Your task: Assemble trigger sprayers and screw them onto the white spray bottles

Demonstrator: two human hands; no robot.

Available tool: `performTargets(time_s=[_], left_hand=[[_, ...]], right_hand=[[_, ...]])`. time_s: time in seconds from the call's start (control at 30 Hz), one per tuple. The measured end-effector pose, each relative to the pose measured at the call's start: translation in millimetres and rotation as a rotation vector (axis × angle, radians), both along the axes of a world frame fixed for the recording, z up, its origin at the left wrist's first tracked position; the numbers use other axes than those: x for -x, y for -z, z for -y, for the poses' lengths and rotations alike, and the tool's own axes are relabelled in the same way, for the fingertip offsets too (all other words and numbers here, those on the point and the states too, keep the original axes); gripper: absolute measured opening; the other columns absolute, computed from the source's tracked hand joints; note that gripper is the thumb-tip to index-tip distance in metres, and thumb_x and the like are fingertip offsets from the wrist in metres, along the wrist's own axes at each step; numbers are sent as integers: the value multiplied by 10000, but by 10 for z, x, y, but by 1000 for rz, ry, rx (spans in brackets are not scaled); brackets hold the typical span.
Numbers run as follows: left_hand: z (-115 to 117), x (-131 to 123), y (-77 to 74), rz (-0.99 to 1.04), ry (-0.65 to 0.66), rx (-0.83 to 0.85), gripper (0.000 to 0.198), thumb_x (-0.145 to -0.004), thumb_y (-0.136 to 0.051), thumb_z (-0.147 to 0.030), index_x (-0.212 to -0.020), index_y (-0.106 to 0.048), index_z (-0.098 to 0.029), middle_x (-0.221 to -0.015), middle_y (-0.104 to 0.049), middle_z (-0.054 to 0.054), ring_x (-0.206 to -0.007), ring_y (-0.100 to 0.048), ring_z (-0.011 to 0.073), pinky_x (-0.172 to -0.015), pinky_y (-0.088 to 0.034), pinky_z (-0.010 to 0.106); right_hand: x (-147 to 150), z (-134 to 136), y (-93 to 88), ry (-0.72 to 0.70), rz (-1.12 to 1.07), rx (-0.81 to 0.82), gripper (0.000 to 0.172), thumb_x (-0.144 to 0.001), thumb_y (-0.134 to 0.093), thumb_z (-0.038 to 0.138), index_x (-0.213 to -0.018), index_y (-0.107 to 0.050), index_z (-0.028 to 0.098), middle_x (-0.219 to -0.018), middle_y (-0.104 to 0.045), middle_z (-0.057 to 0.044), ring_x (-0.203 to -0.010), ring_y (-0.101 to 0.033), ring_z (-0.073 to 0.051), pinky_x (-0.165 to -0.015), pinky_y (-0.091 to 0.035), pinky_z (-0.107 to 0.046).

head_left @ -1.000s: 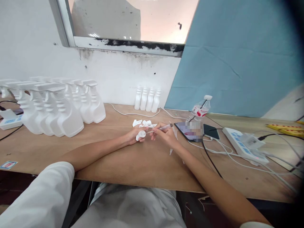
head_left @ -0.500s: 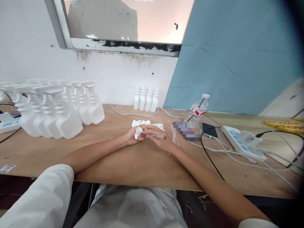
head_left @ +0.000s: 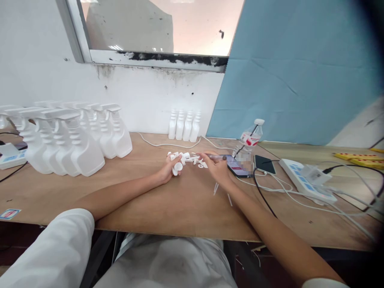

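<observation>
My left hand (head_left: 167,171) is closed around a small white plastic part (head_left: 178,167) with a round end, which looks like part of a spray head. To its right my right hand (head_left: 218,168) grips a slim pen-like tool (head_left: 220,157) with a dark end; its kind is not clear. Between and just beyond both hands lie several small white plastic pieces (head_left: 196,160), partly hidden by the fingers. A few thin white tubes (head_left: 215,188) lie under and beside my right wrist.
Several large white spray bottles (head_left: 87,154) stand at the left. Small white bottles (head_left: 187,128) line the wall. On the right are a phone (head_left: 240,170), a second phone (head_left: 264,164), a clear drink bottle (head_left: 251,138), a power strip (head_left: 306,182) and loose cables.
My right hand has moved right with the pen-like tool, away from my left hand. The left hand still holds the white part, now turned, and loose white pieces beyond the hands show more fully.
</observation>
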State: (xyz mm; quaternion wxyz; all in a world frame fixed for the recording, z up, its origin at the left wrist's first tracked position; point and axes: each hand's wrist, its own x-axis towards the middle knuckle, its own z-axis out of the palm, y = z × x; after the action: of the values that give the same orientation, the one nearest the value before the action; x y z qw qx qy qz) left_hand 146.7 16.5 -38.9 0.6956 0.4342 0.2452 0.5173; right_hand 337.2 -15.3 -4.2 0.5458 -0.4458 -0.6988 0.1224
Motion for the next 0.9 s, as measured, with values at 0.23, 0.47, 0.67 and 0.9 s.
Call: performTargets(time_s=[0.23, 0.47, 0.67, 0.9], left_hand=[[36, 89, 24, -448, -113, -541, 395, -854, -564, -554, -977, -433, -202, -818, -553, -6, -688, -545, 125, -655, -456, 254], [137, 154, -135, -704, 4, -966, 294, -926, -440, -459, -934, -562, -191, -978, -576, 84, -935, -520, 230, -947, -377, 374], [172, 142, -103, -771, 89, -1089, 84, -821, -577, -272, -809, -641, -218, -990, -628, 126, -1024, -556, 285, -1000, -369, 403], [72, 206, -443, -858, -51, -1196, 81, -808, -595, -243, -850, -660, -217, -1168, -617, 132, -1197, -515, 294, -1081, -309, 428]], right_hand=[[-368, -318, 61, 333, 299, 173, 320, -840, -512, 327, -653, -705, 153, -600, -703, -69, -640, -680, -214, -645, -474, -283], [-397, -357, 83, 346, 345, 222, 302, -790, -532, 292, -569, -694, 165, -586, -702, -59, -626, -667, -214, -587, -433, -274], [-385, -342, 78, 320, 296, 209, 316, -802, -531, 311, -570, -694, 172, -613, -715, -64, -643, -674, -220, -640, -459, -295], [-356, -308, 72, 284, 230, 195, 273, -797, -542, 317, -652, -710, 157, -579, -697, -59, -612, -680, -216, -638, -479, -296]])
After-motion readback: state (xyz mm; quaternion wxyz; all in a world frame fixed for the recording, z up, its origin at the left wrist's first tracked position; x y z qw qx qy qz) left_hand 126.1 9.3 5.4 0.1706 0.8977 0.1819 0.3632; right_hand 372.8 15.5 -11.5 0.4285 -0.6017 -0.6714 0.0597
